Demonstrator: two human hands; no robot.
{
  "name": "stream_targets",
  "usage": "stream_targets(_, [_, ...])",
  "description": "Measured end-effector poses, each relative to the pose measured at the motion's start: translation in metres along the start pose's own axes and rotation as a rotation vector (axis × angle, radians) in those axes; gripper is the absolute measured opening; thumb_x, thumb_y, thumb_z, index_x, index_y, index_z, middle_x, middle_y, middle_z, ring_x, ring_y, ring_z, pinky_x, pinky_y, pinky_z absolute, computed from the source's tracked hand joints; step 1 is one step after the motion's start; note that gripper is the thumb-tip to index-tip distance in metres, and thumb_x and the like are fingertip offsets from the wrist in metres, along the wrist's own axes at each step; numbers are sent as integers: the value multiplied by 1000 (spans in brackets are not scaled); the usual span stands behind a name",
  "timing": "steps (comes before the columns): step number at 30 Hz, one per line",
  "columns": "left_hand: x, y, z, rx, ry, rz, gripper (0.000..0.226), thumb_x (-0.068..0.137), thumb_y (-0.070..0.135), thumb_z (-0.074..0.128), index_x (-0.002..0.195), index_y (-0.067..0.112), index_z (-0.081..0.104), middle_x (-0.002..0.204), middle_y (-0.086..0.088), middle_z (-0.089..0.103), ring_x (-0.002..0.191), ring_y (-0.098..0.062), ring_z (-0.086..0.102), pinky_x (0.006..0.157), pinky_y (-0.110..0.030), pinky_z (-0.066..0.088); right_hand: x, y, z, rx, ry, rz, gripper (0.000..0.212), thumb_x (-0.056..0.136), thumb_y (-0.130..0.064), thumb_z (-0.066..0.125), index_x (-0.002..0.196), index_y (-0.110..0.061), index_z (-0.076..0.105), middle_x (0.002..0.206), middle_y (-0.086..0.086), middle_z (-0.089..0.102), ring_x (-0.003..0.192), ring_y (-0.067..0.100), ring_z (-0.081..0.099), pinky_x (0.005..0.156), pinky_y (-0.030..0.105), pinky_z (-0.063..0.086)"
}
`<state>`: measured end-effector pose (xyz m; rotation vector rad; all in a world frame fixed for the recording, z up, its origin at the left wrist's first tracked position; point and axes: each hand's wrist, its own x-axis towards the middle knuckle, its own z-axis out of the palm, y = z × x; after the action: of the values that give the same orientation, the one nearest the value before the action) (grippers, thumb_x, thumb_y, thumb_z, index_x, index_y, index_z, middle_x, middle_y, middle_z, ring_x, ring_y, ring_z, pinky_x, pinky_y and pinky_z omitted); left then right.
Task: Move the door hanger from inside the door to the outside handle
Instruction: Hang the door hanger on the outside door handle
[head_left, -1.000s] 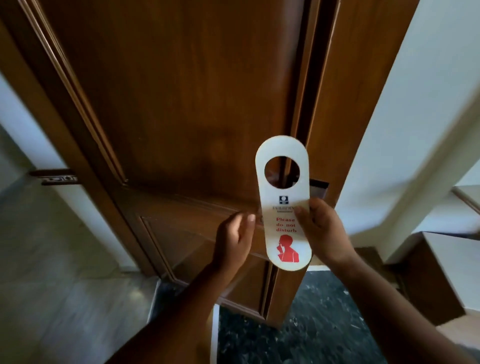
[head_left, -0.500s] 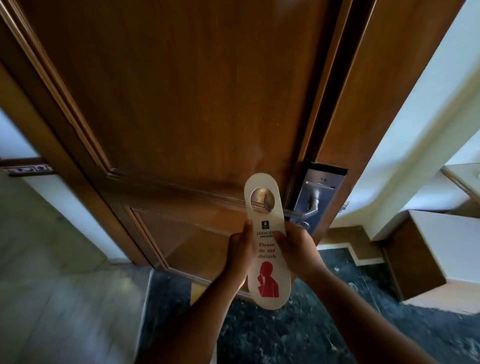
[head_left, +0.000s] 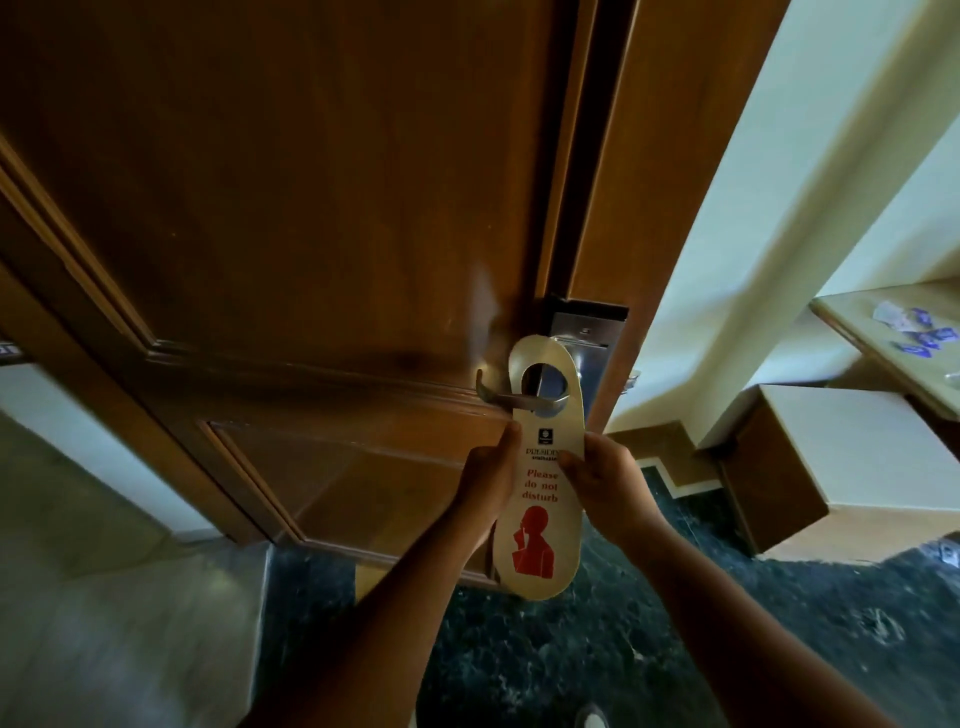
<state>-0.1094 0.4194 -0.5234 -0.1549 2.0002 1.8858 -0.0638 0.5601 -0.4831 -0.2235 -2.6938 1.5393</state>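
A cream door hanger (head_left: 540, 519) with red "Please do not disturb" print and a red figure is held upright in front of the wooden door (head_left: 291, 218). Its round hole sits over the base of the silver lever handle (head_left: 506, 399), which points left from a metal lock plate (head_left: 587, 353). My left hand (head_left: 485, 480) pinches the hanger's left edge and my right hand (head_left: 605, 486) grips its right edge, both at mid-height below the handle.
The door stands ajar against its wooden frame (head_left: 670, 171). A cream wall (head_left: 779, 208) and a stepped wooden cabinet (head_left: 831, 467) lie to the right, a shelf with small blue packets (head_left: 924, 338) above. Dark marble floor (head_left: 623, 649) is below.
The hanger went from held high and free to lower, with its hole now around the lever handle. My left hand has come onto its left edge. The view tilted down.
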Motion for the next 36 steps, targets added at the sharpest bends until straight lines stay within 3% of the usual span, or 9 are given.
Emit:
stream_targets(4, [6,4,21,3,4,33,62,95,62,38,108,9,69,94,-9,76,75,-14,74,61,-23,59,10,20,-12,-9,84,84,8,97,-20,52,100,-20,59,82,-15,63,71,0,64,50,14,50])
stream_targets(7, [9,5,29,37,53,58,62,91,64,38,100,11,70,93,-14,75,81,-25,74,73,-38,61,23,32,-17,-14,66,107,8,97,-21,51,100,-19,58,86,-7,65,77,12,67,57,19,52])
stream_targets(11, [21,-3,29,66,162,108,34,96,50,52,79,25,68,83,-8,74,82,-28,74,75,-48,60,42,45,-14,-21,22,108,16,98,-20,50,105,-10,61,96,3,68,82,21,68,61,24,55])
stream_targets(14, [31,-11,27,120,205,152,24,93,39,63,88,16,66,88,-9,73,89,-35,72,69,-42,59,54,57,-9,-6,4,116,21,98,-21,49,105,-6,63,98,8,71,82,23,69,66,33,60])
stream_targets(17, [39,-20,25,208,219,172,35,95,32,63,111,1,63,102,-18,72,97,-36,69,79,-48,59,62,68,-2,27,-11,162,27,98,-24,49,106,-4,66,101,13,73,88,31,71,78,47,61])
stream_targets(23, [42,-30,24,374,256,176,45,97,38,58,126,3,59,115,-15,71,104,-29,67,87,-48,57,73,80,7,36,-9,155,30,97,-27,51,110,-4,66,106,13,73,88,29,70,76,42,61])
stream_targets(29, [43,-42,24,406,275,191,25,97,29,60,112,9,62,108,-9,72,100,-24,67,73,-27,51,77,86,4,2,-30,155,32,96,-32,53,112,-9,67,111,8,74,89,25,71,75,38,62])
stream_targets(33, [34,-49,14,445,298,136,34,92,30,66,122,16,57,119,-4,69,104,-18,64,79,-27,49,71,94,-2,-35,-43,182,33,98,-32,50,118,-11,66,118,8,71,96,26,70,80,37,61])
stream_targets(36, [12,-47,3,613,405,212,26,93,28,62,117,20,60,114,1,70,99,-14,65,77,-25,50,53,95,-12,-204,-52,131,29,99,-26,49,115,-10,67,115,11,72,96,24,69,84,38,59])
